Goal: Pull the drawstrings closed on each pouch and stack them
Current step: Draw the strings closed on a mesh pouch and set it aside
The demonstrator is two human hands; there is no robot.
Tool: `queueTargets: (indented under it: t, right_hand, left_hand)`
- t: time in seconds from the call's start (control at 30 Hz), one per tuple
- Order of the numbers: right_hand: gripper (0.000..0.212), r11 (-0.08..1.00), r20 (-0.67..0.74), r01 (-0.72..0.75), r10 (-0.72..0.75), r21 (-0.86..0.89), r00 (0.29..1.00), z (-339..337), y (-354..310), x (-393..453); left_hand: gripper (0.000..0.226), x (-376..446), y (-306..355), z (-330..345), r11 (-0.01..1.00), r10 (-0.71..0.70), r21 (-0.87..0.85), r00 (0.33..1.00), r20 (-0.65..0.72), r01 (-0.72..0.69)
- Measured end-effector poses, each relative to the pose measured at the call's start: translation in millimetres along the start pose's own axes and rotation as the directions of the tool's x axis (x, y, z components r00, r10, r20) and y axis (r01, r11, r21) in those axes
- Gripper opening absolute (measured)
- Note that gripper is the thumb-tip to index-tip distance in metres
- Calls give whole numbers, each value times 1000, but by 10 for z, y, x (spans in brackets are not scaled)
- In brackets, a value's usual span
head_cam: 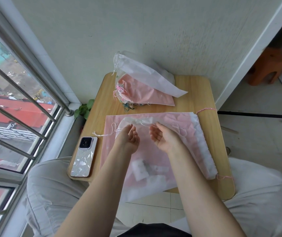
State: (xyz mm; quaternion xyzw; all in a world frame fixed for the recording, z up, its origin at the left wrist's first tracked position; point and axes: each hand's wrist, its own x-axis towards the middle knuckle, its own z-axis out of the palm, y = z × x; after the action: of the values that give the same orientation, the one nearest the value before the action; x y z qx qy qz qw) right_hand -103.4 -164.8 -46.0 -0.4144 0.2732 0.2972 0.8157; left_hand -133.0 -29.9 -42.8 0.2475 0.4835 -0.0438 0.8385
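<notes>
Two hands work over the table, palms up. Left hand (130, 138) and right hand (160, 136): fingertips pinch the thin white drawstrings at the gathered neck of a translucent pouch (137, 120), held just above a large pink pouch (154, 151) lying flat on the wooden table (195, 93). Stack of closed pouches (142, 82) at far edge. Phone (83, 157) beside the pink pouch, left.
</notes>
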Motion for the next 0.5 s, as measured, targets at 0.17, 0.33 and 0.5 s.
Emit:
queueTargets:
  t: [0.17,0.33,0.5]
  right_hand:
    - [8,994,63,55,-61,98,996,56,-83,-59]
    - [9,968,80,143,-162,205,984,118,-130,-106]
    - [10,965,-65,261,-259,26,964,64,-84,-74]
  left_hand:
    - [9,-72,60,53,992,123,20,990,67,-124]
    - [15,-174,126,137,945,321,46,946,52,-323]
    - [13,-263,145,102,938,345,-44,939,-3,-344]
